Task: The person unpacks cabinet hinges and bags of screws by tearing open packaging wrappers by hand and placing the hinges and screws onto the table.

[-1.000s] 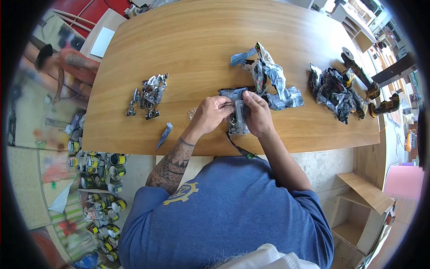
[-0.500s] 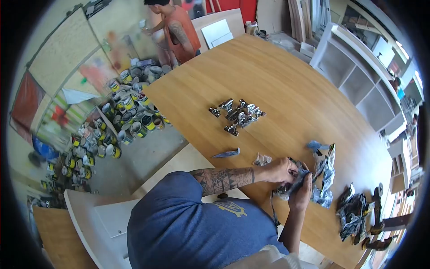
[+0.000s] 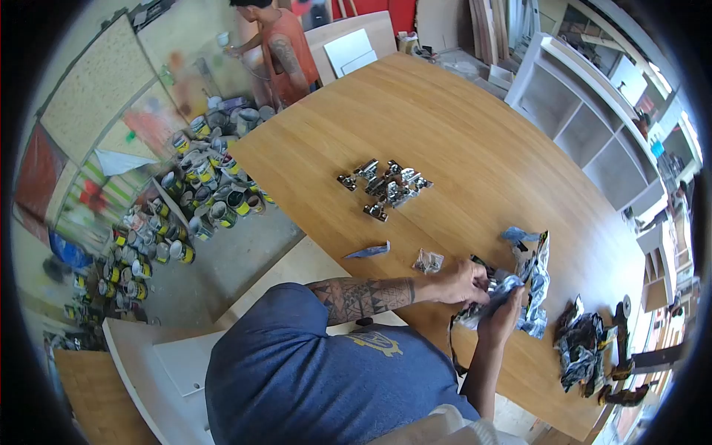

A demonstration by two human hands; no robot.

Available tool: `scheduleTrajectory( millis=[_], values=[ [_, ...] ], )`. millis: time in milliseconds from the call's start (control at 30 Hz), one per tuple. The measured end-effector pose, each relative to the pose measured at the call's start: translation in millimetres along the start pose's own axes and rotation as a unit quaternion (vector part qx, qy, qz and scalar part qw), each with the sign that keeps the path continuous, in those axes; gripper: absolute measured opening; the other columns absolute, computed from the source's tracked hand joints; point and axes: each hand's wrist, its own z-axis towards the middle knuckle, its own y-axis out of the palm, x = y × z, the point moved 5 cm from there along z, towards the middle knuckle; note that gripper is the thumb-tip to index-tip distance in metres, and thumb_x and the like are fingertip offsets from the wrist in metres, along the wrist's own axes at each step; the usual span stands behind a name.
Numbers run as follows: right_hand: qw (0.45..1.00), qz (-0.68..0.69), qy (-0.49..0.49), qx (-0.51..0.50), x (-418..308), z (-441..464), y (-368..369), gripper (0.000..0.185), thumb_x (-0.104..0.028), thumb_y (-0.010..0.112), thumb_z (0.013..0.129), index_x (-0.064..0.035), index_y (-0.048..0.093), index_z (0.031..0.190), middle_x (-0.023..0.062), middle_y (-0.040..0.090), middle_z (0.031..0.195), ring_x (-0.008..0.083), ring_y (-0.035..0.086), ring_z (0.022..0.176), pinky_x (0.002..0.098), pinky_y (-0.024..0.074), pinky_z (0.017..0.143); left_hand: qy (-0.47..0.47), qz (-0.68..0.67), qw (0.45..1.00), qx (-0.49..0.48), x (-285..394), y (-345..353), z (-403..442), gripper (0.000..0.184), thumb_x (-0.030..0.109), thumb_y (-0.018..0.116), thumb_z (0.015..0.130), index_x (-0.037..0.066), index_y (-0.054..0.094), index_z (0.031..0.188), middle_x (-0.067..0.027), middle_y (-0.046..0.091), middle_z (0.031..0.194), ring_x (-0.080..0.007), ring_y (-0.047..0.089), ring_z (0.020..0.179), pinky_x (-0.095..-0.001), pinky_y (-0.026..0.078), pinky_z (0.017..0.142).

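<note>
At the near edge of the wooden table, both hands are on a crumpled grey plastic package. My left hand pinches at its opening, where a bit of shiny metal shows. My right hand is wrapped round the package's other side. Just left of them lies a small clear bag of screws. A torn plastic strip sits further left. Beyond it is a pile of metal hinges. Torn silver wrapping lies right of my hands.
Dark crumpled wrapping and power tools lie at the table's right end. A person in an orange top stands beyond the far left corner. Paint cans crowd the floor at left. A white shelf unit stands behind.
The view has swung left and turned, so the table appears slanted. Both hands stay on the package, and shiny metal now shows at its opening. The small bag is in fuller view.
</note>
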Motion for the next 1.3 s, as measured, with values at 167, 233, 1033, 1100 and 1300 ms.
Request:
scheduleTrajectory(
  millis=[167,233,1033,1100,1300],
  values=[
    [0.958,-0.188,-0.113,0.186,4.5,3.2,-67.2,0.046,-0.035,0.046,0.117,0.0031,0.060,0.138,0.0143,0.069,0.126,0.0248,0.064,0.114,0.0410,0.0496,0.104,0.005,-0.175,0.976,0.132,-23.9,-31.4,-1.5,0.026,0.013,0.083,0.092,0.002,0.068,0.110,-0.0054,0.073,0.092,-0.0103,0.067,0.067,-0.0259,0.056,0.058],
    [0.931,-0.307,-0.103,0.168,0.4,3.3,-74.2,0.043,-0.032,0.049,0.116,0.0046,0.064,0.132,0.0128,0.071,0.119,0.0210,0.064,0.107,0.0370,0.0509,0.098,-0.022,-0.211,0.962,0.172,-29.7,-50.6,-2.4,0.022,0.013,0.079,0.097,0.004,0.068,0.113,-0.0065,0.074,0.099,-0.0103,0.068,0.074,-0.0263,0.058,0.064],
    [0.826,-0.464,-0.316,-0.042,-52.9,-28.0,55.0,0.019,-0.007,0.083,0.085,-0.0062,0.074,0.101,0.0104,0.069,0.108,0.0328,0.064,0.103,0.0441,0.0536,0.090,0.062,-0.092,0.969,0.223,23.0,-73.4,-8.9,0.023,0.014,0.083,0.096,0.005,0.071,0.113,-0.0019,0.075,0.097,-0.0060,0.067,0.078,-0.0240,0.059,0.066],
    [0.831,-0.454,-0.320,-0.041,-50.9,-30.1,60.7,0.014,-0.007,0.082,0.086,-0.0065,0.074,0.096,0.0094,0.069,0.105,0.0323,0.064,0.099,0.0439,0.0539,0.087,0.089,-0.096,0.960,0.247,18.7,-94.0,-8.2,0.023,0.014,0.083,0.096,0.003,0.071,0.112,-0.0034,0.076,0.099,-0.0069,0.068,0.078,-0.0242,0.059,0.066],
    [0.811,-0.517,-0.263,-0.080,-24.5,-31.5,75.8,0.043,-0.018,0.085,0.086,-0.0053,0.068,0.124,0.0209,0.061,0.122,0.0398,0.062,0.112,0.0471,0.0517,0.101,0.098,-0.138,0.959,0.228,25.3,-100.8,-15.6,0.023,0.015,0.083,0.096,0.004,0.071,0.112,-0.0020,0.074,0.095,-0.0063,0.067,0.075,-0.0242,0.059,0.067]
  ],
)
